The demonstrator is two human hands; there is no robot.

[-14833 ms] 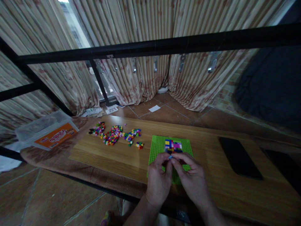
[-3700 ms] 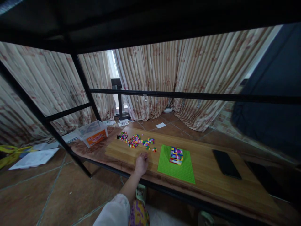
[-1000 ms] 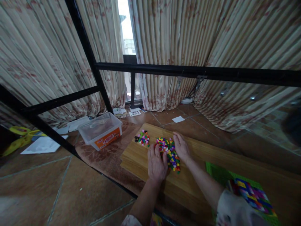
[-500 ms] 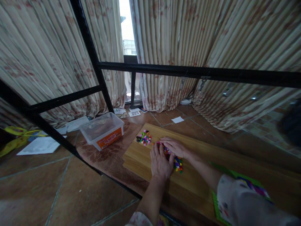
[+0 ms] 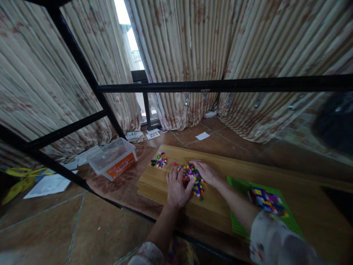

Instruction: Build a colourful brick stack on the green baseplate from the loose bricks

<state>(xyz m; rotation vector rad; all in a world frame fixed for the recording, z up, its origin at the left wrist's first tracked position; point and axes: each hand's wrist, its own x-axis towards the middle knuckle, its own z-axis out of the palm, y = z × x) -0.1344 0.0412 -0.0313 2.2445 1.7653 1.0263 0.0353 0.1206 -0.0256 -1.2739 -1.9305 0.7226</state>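
Observation:
A pile of small colourful toy bricks (image 5: 191, 175) lies on the wooden board (image 5: 157, 187). My left hand (image 5: 178, 189) rests flat at the near left side of the pile, fingers spread and touching its edge. On the far right side, my right hand (image 5: 205, 172) lies with fingers stretched out along the bricks. Neither hand grips anything that I can see. A smaller heap of bricks (image 5: 160, 160) sits to the left, near the board's far left corner. To the right, partly behind my right forearm, a green baseplate (image 5: 238, 224) carries a block of joined coloured bricks (image 5: 267, 200).
A clear plastic box (image 5: 111, 158) with an orange label stands on the brown cloth left of the board. Black metal bars (image 5: 165, 88) cross in front of the patterned curtains (image 5: 187, 44). Papers (image 5: 202, 136) and a yellow item (image 5: 24, 176) lie on the tiled floor.
My hands have moved apart, uncovering more of the brick pile between them. The view has shifted to the right, showing more of the green baseplate and its bricks.

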